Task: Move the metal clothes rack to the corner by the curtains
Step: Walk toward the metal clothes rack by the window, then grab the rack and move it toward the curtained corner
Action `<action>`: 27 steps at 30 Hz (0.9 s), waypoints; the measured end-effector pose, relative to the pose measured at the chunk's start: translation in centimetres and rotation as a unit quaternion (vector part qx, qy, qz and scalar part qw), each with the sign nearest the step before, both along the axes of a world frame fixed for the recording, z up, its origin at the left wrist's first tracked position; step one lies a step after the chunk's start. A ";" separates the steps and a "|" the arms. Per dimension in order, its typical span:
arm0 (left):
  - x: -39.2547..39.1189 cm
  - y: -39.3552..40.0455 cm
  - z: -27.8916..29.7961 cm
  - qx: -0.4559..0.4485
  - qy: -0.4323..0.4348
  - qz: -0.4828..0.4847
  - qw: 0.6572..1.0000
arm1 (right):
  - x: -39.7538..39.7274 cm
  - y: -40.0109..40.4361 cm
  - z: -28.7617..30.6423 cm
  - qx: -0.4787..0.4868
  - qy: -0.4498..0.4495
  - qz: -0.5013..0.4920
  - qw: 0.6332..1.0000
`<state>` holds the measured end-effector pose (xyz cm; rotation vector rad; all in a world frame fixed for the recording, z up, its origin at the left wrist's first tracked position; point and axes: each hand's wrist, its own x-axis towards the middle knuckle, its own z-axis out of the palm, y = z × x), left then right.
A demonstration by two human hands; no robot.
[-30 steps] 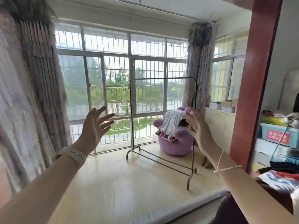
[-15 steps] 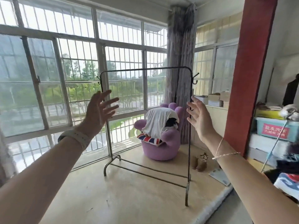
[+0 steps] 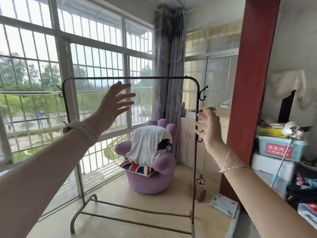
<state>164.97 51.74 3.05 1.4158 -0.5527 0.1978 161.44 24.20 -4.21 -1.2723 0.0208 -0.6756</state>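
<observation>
The bare black metal clothes rack (image 3: pixel 194 169), a thin tube bent into a tall frame on two floor rails, stands upright on the pale floor in front of the barred window, with nothing hanging on it. Its top bar runs left to right across the view, so its long axis lies crosswise to the person's reach and the two uprights sit at either side. The right hand (image 3: pixel 208 128) is the nearer one: its fingers are spread and lightly curled just beside the right upright, at the height of the small side hooks, and whether a fingertip already touches the tube cannot be told; nothing is gripped. The left hand (image 3: pixel 113 105) is open too, fingers fanned, raised below the top bar and inside the frame's outline, well to the right of the left upright and apparently short of the rack. The grey pleated curtains (image 3: pixel 169 66) hang in the far right corner, beyond the rack, with a purple hand-shaped chair (image 3: pixel 154 177) draped in white cloth standing between the rack and that corner. Judging from this, the rack lies ahead of both hands, and the coming grip probably turns on closing the right hand around the right upright.
</observation>
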 end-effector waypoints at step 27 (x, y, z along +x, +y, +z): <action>60.5 -17.3 14.8 0.264 -0.223 -0.141 0.928 | 45.5 -15.4 -1.2 0.070 0.122 -0.313 0.939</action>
